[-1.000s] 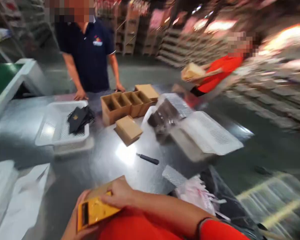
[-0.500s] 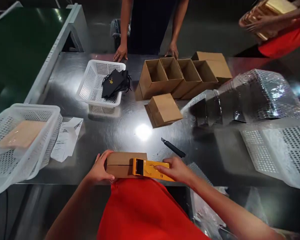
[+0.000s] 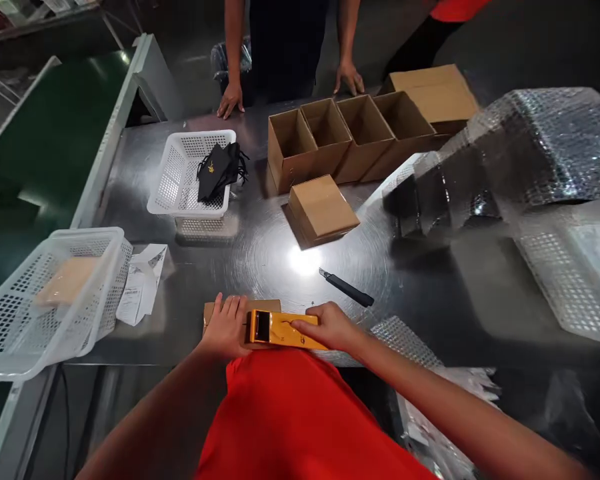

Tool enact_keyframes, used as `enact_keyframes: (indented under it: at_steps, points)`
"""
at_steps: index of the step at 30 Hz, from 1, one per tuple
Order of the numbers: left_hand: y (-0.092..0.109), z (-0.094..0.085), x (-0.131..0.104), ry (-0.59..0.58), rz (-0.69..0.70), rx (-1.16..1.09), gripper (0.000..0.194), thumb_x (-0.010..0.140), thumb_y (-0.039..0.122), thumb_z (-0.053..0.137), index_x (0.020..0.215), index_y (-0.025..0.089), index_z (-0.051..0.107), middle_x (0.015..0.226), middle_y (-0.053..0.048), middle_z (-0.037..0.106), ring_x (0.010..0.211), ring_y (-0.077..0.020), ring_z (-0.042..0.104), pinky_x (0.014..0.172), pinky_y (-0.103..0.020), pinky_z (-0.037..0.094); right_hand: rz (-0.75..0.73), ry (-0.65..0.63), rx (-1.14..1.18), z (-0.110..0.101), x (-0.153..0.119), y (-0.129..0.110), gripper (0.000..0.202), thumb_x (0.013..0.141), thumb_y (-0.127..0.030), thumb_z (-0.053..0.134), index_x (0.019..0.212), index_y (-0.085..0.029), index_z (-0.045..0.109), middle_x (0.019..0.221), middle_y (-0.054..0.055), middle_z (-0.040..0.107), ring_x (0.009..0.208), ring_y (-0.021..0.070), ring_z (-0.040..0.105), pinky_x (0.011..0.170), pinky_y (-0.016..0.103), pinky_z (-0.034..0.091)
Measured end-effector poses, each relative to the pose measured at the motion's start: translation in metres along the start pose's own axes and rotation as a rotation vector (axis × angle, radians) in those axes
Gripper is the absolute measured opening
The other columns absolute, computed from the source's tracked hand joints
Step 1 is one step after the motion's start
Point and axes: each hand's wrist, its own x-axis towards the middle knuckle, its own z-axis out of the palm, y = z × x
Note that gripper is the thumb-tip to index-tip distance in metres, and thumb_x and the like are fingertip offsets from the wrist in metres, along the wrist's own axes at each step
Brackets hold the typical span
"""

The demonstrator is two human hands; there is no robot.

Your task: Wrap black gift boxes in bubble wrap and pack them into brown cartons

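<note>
A small brown cardboard box (image 3: 265, 305) lies at the front edge of the metal table. My left hand (image 3: 226, 328) rests on its left part, fingers spread over the top. My right hand (image 3: 327, 325) is closed round a yellow tape dispenser (image 3: 285, 329), whose black-windowed end sits over the box's right part, close to my left fingers. Beyond it lies a black cutter knife (image 3: 349, 289) with its blade out. A closed brown box (image 3: 324, 208) sits farther back, in front of several open boxes (image 3: 300, 163).
At left are a white basket (image 3: 115, 280) holding a wrapped item, folded papers (image 3: 141, 287), and a basket (image 3: 163, 193) with black pouches (image 3: 215, 172). Bubble wrap (image 3: 560, 147) covers the right side. A person's hands (image 3: 231, 99) rest on the far edge.
My left hand has moved from gripping the box's left end to lying over its top. The view has shifted, and the person in red at upper right is now mostly out of view.
</note>
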Motion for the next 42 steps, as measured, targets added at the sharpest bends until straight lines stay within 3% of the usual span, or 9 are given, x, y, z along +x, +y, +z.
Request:
enact_keyframes:
  at_steps: [3,8,15,18,21,26,33,38,42]
  points:
    - [-0.003,0.006,0.002,0.031,0.009,0.018,0.111,0.061,0.075,0.059,0.142,0.002,0.038,0.134,-0.026,0.052,0.125,-0.0396,0.045,0.110,-0.053,0.025,-0.025,-0.007,0.027,0.002,-0.003,0.001,0.051,0.077,-0.063,0.053,0.055,-0.018,0.056,0.047,-0.002,0.045,0.046,0.0092,0.037,0.046,0.025,0.020]
    - [-0.007,0.004,0.003,0.085,0.031,0.021,0.107,0.058,0.075,0.061,0.138,0.006,0.044,0.126,-0.023,0.056,0.116,-0.0373,0.051,0.105,-0.050,0.031,-0.079,0.019,0.045,0.004,-0.002,0.008,0.051,0.078,-0.061,0.051,0.052,-0.018,0.053,0.047,-0.003,0.042,0.046,0.0090,0.037,0.047,0.024,0.020]
    - [-0.003,-0.002,0.002,0.077,-0.029,-0.072,0.093,0.069,0.061,0.058,0.141,0.006,0.039,0.139,-0.024,0.050,0.135,-0.0407,0.038,0.115,-0.057,0.019,-0.107,0.007,0.077,0.003,0.003,0.015,0.049,0.079,-0.059,0.053,0.051,-0.018,0.050,0.047,-0.002,0.042,0.047,0.0097,0.038,0.048,0.025,0.020]
    - [0.000,-0.002,0.001,0.083,-0.173,-0.182,0.068,0.078,0.036,0.050,0.141,0.014,0.041,0.143,-0.016,0.050,0.138,-0.0327,0.038,0.116,-0.054,0.018,-0.113,0.002,0.070,0.003,0.001,0.016,0.048,0.080,-0.057,0.053,0.051,-0.018,0.049,0.047,-0.002,0.042,0.048,0.0099,0.037,0.050,0.026,0.021]
    - [0.011,0.001,0.009,0.200,-0.452,-0.231,0.042,0.084,0.019,0.036,0.119,0.021,0.059,0.122,-0.009,0.066,0.120,-0.0236,0.054,0.114,-0.049,0.024,-0.105,-0.023,0.059,0.002,0.001,0.017,0.049,0.081,-0.057,0.053,0.051,-0.019,0.050,0.047,-0.003,0.041,0.048,0.0100,0.036,0.051,0.026,0.021]
    - [0.028,0.011,0.030,0.307,-0.784,-0.077,0.040,0.095,0.027,0.028,0.078,0.020,0.063,0.081,-0.008,0.067,0.084,-0.0228,0.059,0.101,-0.047,0.038,-0.090,-0.080,0.017,0.004,0.001,0.019,0.044,0.081,-0.054,0.055,0.054,-0.019,0.055,0.048,-0.002,0.047,0.049,0.0106,0.036,0.051,0.027,0.019]
    - [0.033,0.016,0.032,0.288,-0.827,0.022,0.040,0.096,0.035,0.032,0.094,0.018,0.067,0.106,-0.012,0.067,0.110,-0.0276,0.053,0.111,-0.049,0.029,-0.074,-0.143,-0.077,0.003,-0.006,0.016,0.041,0.084,-0.052,0.056,0.062,-0.018,0.063,0.059,0.005,0.063,0.055,0.0137,0.049,0.055,0.028,0.020]
    - [0.035,0.003,0.036,0.142,-0.841,-0.044,0.042,0.095,0.032,0.030,0.082,0.020,0.068,0.090,-0.011,0.066,0.099,-0.0269,0.055,0.110,-0.051,0.029,-0.075,-0.234,-0.110,-0.009,0.001,0.005,0.041,0.084,-0.054,0.055,0.064,-0.019,0.063,0.064,0.006,0.066,0.059,0.0164,0.054,0.055,0.028,0.022]
    - [0.036,0.003,0.035,0.194,-0.823,-0.042,0.038,0.093,0.029,0.031,0.083,0.020,0.067,0.085,-0.011,0.064,0.093,-0.0272,0.054,0.106,-0.054,0.031,-0.067,-0.193,-0.124,-0.038,-0.011,0.046,0.045,0.083,-0.058,0.052,0.058,-0.021,0.058,0.056,0.005,0.061,0.055,0.0166,0.052,0.055,0.028,0.024]
